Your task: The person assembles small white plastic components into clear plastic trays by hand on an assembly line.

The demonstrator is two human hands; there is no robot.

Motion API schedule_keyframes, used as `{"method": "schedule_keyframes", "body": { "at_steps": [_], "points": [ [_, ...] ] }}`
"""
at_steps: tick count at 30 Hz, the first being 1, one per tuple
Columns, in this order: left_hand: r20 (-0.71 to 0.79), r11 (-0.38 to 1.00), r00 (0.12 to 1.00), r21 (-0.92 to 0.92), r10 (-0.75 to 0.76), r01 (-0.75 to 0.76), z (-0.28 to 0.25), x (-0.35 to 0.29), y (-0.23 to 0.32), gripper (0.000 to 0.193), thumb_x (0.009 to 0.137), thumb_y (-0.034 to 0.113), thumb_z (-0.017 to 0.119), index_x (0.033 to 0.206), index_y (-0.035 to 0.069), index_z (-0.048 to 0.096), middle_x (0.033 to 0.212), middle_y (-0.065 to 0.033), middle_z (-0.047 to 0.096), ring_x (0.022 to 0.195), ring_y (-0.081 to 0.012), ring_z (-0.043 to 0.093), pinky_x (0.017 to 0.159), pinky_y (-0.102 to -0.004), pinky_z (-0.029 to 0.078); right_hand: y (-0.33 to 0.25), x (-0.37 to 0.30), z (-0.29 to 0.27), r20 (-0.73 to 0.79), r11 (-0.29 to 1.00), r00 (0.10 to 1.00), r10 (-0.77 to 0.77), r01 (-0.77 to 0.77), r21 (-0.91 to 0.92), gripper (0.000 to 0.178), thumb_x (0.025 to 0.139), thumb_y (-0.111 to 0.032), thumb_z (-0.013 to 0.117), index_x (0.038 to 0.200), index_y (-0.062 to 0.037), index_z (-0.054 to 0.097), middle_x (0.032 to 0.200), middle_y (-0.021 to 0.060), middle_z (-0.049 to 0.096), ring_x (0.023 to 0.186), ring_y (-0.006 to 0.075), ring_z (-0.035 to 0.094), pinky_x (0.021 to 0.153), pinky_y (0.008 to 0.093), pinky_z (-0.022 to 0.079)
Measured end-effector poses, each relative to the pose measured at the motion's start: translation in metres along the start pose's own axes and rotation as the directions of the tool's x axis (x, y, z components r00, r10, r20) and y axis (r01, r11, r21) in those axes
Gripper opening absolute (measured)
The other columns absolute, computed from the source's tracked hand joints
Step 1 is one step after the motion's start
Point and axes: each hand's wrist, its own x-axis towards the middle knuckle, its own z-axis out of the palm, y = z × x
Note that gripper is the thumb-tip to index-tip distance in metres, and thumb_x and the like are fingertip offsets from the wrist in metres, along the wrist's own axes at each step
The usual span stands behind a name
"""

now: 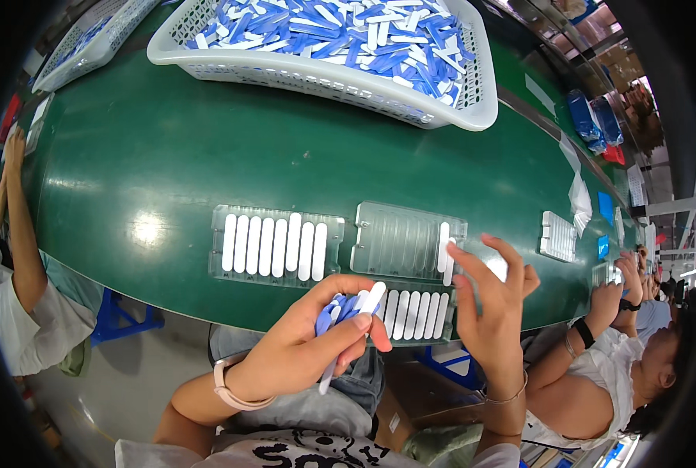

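Observation:
My left hand (pixel 309 335) is closed around a bundle of flat, round-ended blue and white strips (pixel 340 308). One white strip (pixel 373 298) stands out between its thumb and index finger. My right hand (pixel 488 300) has its fingers apart, with thumb and index fingertip at two white strips (pixel 444 234) at the right end of a clear slotted tray (pixel 399 226). The tray's other slots show no strips. To its left, a second clear tray (pixel 219 269) carries a row of several white strips (pixel 266 246). A third row of white strips (pixel 414 316) lies nearer me, partly behind my left hand.
A white perforated basket (pixel 301 78) heaped with blue and white strips stands at the far side of the green table (pixel 129 156). Another basket (pixel 90 58) is at far left. A filled tray (pixel 557 236) lies rightward. People sit on both sides, one arm (pixel 24 226) at left.

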Motion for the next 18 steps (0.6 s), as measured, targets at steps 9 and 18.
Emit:
{"method": "schedule_keyframes", "body": {
  "at_steps": [9,18],
  "points": [
    [-0.014,0.974,0.991,-0.185,-0.134,0.129,0.007,-0.002,0.002,0.027,0.096,0.009,0.049,0.122,0.008,0.043,0.082,-0.0084,0.054,0.056,-0.0062,0.037,0.046,-0.0224,0.028,0.009,0.001,0.011,-0.026,0.891,0.976,-0.216,0.186,-0.413,0.038,0.076,-0.005,0.064,0.114,-0.0109,0.060,0.094,-0.0036,0.069,0.108,0.0197,0.052,0.078,0.0418,0.024],
    [0.157,0.865,0.946,0.384,0.284,-0.324,0.006,-0.001,-0.017,0.021,0.096,0.011,0.050,0.115,0.004,0.046,0.080,-0.0034,0.059,0.054,-0.0034,0.041,0.047,-0.0191,0.032,-0.037,0.008,-0.016,0.237,0.623,0.971,0.001,-0.186,0.760,0.024,0.070,-0.004,0.076,0.093,-0.0077,0.068,0.095,0.0058,0.066,0.079,0.0194,0.059,0.065,0.0297,0.041]
  ]
}}
